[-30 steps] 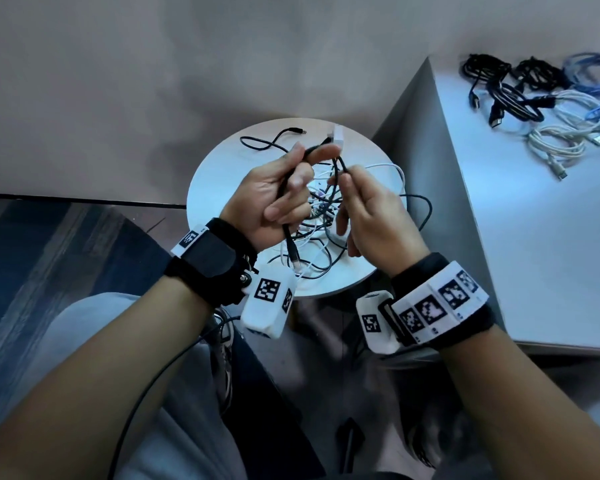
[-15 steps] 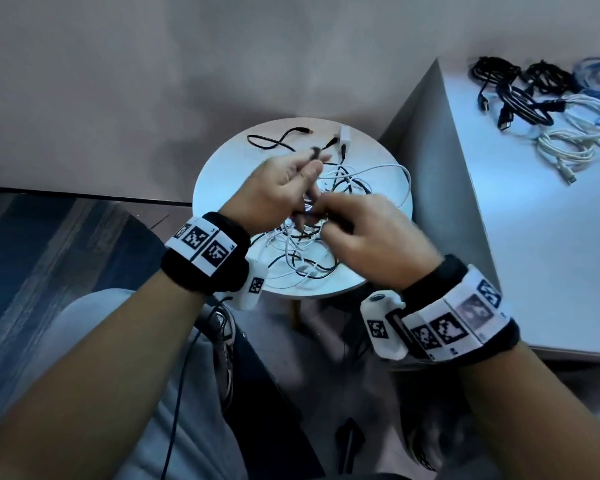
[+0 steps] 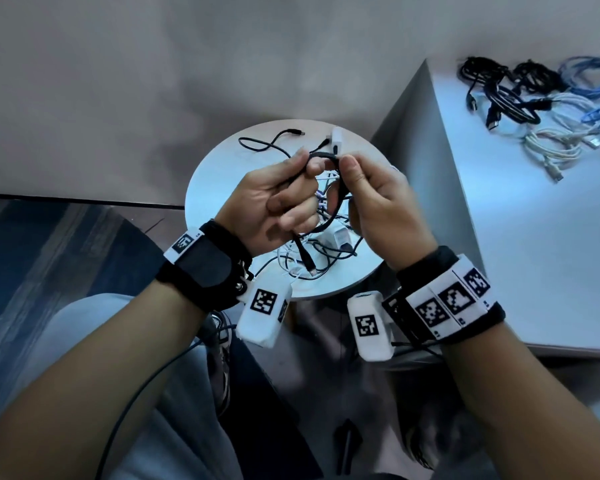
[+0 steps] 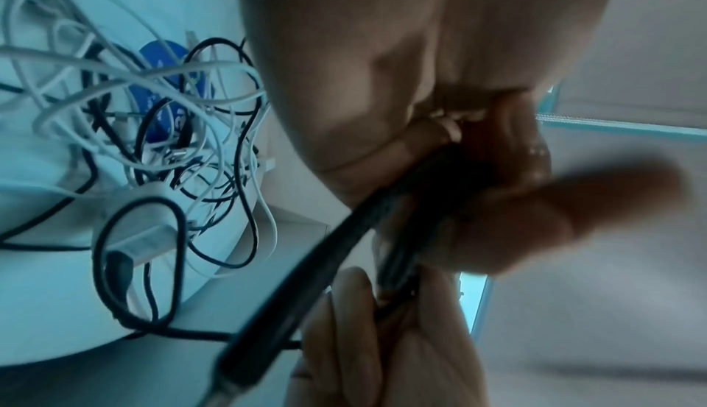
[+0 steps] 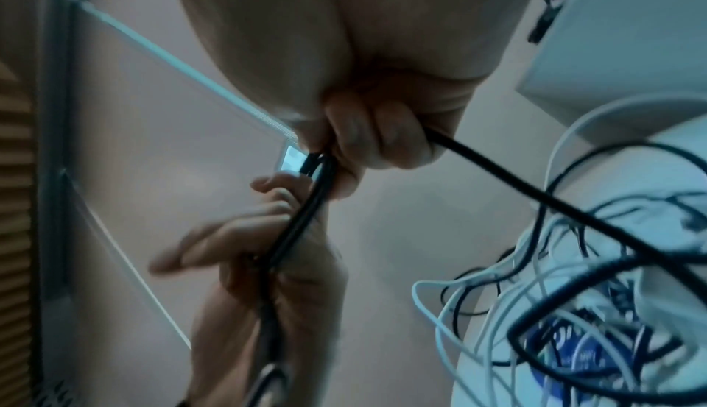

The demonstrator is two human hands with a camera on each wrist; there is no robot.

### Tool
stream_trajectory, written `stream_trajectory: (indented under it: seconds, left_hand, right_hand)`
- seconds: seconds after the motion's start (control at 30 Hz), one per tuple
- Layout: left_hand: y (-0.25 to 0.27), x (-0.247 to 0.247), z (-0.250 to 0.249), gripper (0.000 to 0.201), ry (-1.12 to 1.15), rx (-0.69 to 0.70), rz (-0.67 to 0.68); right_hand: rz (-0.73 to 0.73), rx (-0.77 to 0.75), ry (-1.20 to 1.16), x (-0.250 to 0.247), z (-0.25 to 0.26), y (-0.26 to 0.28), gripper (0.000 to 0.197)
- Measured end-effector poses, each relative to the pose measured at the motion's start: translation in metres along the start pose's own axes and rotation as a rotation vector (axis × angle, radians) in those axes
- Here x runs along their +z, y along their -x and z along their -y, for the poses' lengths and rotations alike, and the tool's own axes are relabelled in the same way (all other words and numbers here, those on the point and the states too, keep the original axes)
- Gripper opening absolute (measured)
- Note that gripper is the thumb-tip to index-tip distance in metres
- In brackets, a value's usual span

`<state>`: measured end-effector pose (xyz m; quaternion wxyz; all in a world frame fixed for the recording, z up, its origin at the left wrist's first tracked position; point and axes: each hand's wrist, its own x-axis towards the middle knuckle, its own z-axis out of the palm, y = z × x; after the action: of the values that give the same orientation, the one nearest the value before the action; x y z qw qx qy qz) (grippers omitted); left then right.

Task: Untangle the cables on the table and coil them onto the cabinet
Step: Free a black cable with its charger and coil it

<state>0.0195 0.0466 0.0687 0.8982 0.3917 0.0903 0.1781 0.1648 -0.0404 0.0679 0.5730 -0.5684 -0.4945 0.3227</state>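
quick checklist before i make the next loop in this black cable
1. Left hand grips the black cable: ok.
2. Right hand pinches the loop's top: ok.
3. Plug end hangs free below the left hand: ok.
4. Cable's other end clear of the tangle on the round table: cannot tell.
5. Bare space on the cabinet near the coiled cables: ok.

Round white table (image 3: 215, 174) under tangled cables (image 3: 312, 258); cabinet (image 3: 534, 237) with coiled cables (image 3: 548, 109)

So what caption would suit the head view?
Both hands, left hand and right hand, loop a black cable above the tangled round table.
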Motion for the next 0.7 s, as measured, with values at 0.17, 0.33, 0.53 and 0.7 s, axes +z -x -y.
stream_trajectory:
  seconds: [0.17,0.33,0.53,0.7]
  left_hand:
    - [0.0,-0.001,-0.015,0.047,0.252,0.165,0.033]
    - [-0.001,-0.017,-0.029,0.053,0.25,0.412,-0.178]
    - [-0.009,-0.02,-0.013,0.037,-0.098,0.442,-0.396]
    - [-0.002,-0.014,0.002,0.038,-1.44,0.325,-0.426]
  right_hand:
    - [0.061,0.201,-0.103,0.007,-0.008,0.002,0.039]
    - [0.223,0.234,0.24,0.009,-0.022,0.008,0.038]
    - [0.475,0.188,0.482,0.017,-0.008,0.019,0.028]
    - [0.355,0.194,0.483,0.002,0.005,0.01,0.017]
